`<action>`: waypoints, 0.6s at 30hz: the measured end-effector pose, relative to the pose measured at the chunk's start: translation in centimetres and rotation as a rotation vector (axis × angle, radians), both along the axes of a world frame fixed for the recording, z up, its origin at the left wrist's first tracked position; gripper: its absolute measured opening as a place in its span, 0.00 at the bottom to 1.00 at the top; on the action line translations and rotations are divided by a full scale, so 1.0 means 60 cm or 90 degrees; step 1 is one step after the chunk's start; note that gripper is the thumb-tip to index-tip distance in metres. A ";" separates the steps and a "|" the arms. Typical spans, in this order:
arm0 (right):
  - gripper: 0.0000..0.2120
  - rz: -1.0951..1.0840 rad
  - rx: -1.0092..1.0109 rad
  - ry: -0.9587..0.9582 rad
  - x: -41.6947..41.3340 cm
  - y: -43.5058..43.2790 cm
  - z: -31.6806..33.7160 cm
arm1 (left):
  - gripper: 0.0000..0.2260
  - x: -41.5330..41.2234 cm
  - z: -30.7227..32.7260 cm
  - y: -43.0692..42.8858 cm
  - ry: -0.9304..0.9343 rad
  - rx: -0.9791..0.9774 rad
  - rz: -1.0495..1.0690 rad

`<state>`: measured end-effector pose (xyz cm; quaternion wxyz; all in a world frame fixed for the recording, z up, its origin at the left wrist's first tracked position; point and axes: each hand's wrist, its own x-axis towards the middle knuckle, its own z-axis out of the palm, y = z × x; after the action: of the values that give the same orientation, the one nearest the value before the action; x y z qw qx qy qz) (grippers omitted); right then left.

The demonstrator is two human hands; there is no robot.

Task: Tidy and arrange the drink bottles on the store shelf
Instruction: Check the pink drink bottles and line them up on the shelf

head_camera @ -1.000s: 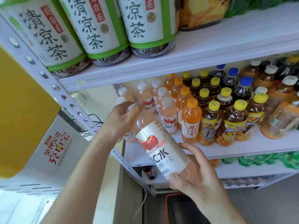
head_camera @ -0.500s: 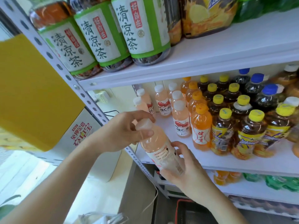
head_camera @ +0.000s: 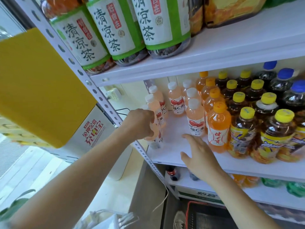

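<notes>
Fingers (head_camera: 149, 131) of the left hand (head_camera: 140, 123) are curled round the upper part of a pink bottle (head_camera: 155, 141), which stands about upright at the left front corner of the middle shelf (head_camera: 172, 129), close to the perforated post (head_camera: 99, 98). I cannot tell whether its base is fully down. Another pink bottle (head_camera: 153, 103) is right behind it. Further right, past a bare strip of shelf, the right hand (head_camera: 199, 156) hovers low with its fingers straight and slightly spread, holding nothing. Its fingertips are near the front pink bottle (head_camera: 195, 123) of the next row, and the orange bottle (head_camera: 217, 129) stands just beside that one.

What worries me is the corner. If the hand lets go before the bottle sits flat, it may tip forward off the edge, or rock back and knock the one behind. A careless sweep of the right hand could also nudge the front pink bottle into the orange row.

Half a second ago both hands held this bottle tilted in front of the shelf, the right one cupping its base. Now it is up on the shelf, and the right hand has come away.
</notes>
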<state>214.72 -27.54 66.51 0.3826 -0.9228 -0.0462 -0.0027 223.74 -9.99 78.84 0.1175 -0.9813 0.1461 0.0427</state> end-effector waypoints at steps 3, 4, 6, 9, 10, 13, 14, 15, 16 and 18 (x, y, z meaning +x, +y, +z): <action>0.24 -0.005 -0.098 -0.061 0.027 -0.016 0.021 | 0.17 0.031 -0.029 0.005 0.030 0.034 0.033; 0.24 -0.008 -0.120 -0.077 0.038 -0.020 0.029 | 0.16 0.039 -0.036 0.006 0.040 0.036 0.044; 0.25 -0.017 -0.154 -0.113 0.060 -0.026 0.046 | 0.15 0.052 -0.045 0.009 0.046 0.039 0.063; 0.26 -0.029 -0.201 -0.159 0.093 -0.030 0.066 | 0.14 0.065 -0.051 0.015 0.032 0.042 0.070; 0.26 -0.033 -0.225 -0.162 0.103 -0.029 0.070 | 0.14 0.067 -0.053 0.016 0.027 0.041 0.068; 0.28 -0.038 -0.287 -0.137 0.128 -0.028 0.077 | 0.12 0.070 -0.061 0.019 0.016 0.044 0.061; 0.29 -0.036 -0.305 -0.117 0.135 -0.027 0.078 | 0.11 0.070 -0.064 0.020 0.010 0.048 0.060; 0.29 -0.032 -0.327 -0.097 0.140 -0.025 0.078 | 0.11 0.071 -0.067 0.020 0.007 0.050 0.061; 0.29 -0.028 -0.356 -0.083 0.144 -0.023 0.079 | 0.12 0.071 -0.069 0.021 0.005 0.047 0.062; 0.27 -0.027 -0.420 -0.079 0.149 -0.020 0.079 | 0.13 0.070 -0.073 0.023 0.002 0.044 0.057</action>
<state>223.67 -28.71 71.27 0.0595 -0.9957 -0.0487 -0.0514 227.96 -8.60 74.47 0.1490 -0.9822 0.1009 0.0542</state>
